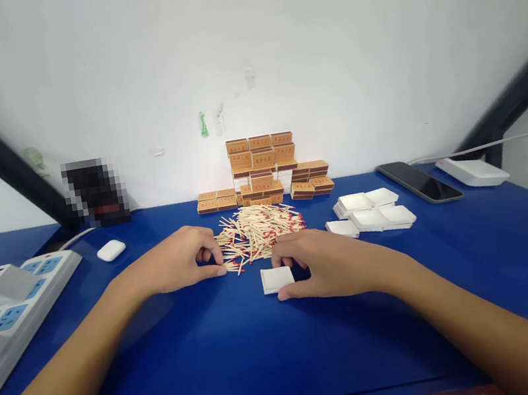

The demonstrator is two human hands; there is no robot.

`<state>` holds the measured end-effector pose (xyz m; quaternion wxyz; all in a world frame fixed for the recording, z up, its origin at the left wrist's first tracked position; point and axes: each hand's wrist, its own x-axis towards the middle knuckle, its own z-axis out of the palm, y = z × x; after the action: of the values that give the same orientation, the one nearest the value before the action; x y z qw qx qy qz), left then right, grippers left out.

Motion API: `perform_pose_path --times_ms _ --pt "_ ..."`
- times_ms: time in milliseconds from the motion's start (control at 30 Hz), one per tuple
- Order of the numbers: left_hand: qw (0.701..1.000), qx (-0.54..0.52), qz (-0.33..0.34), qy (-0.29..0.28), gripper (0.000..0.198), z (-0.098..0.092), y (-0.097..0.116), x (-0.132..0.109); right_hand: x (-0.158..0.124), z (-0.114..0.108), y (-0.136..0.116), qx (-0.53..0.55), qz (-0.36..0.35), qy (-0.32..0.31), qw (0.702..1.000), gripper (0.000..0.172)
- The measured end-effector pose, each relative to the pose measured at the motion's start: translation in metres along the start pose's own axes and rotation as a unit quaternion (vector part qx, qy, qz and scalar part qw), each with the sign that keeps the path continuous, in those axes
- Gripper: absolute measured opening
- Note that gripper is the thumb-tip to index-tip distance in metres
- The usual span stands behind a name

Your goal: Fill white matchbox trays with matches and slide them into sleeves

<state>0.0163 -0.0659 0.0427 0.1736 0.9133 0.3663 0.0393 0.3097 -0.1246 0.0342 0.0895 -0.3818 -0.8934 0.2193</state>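
A loose heap of red-tipped matches (263, 228) lies on the blue table. At the heap's lower left edge, my left hand (193, 257) is closed in a pinch, its thumb and fingertips on a few matches. My right hand (312, 263) grips a small white matchbox tray (277, 279) by its right side, thumb at the near edge and fingers at the far edge. This tray rests on the table just in front of the heap. Whether any matches lie inside it is hard to make out.
Orange matchboxes (262, 157) stand stacked against the wall behind the heap. More white trays (371, 210) are piled at right, near a phone (419, 181) and a white device (472, 171). Leftward lie a white earbud case (111, 250) and a power strip (26, 308).
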Motion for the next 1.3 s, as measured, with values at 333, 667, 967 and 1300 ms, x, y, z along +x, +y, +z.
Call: perform_pose_path --times_ms 333,667,967,1300 --pt "0.998 -0.006 -0.047 -0.044 0.017 0.004 0.012 -0.008 0.0 0.0 0.001 0.008 -0.003 0.003 1.0 0.031" --pt "0.999 -0.002 -0.03 -0.039 0.02 0.012 0.014 -0.007 0.0 0.001 0.001 -0.001 0.0 0.004 1.0 0.03" --pt "0.999 -0.009 -0.019 -0.038 0.013 0.013 0.012 -0.005 0.001 0.002 0.0 -0.001 -0.002 0.003 1.0 0.031" --pt "0.996 -0.091 0.002 0.011 0.02 0.007 0.028 -0.001 0.0 0.003 -0.001 0.006 -0.002 0.009 1.0 0.041"
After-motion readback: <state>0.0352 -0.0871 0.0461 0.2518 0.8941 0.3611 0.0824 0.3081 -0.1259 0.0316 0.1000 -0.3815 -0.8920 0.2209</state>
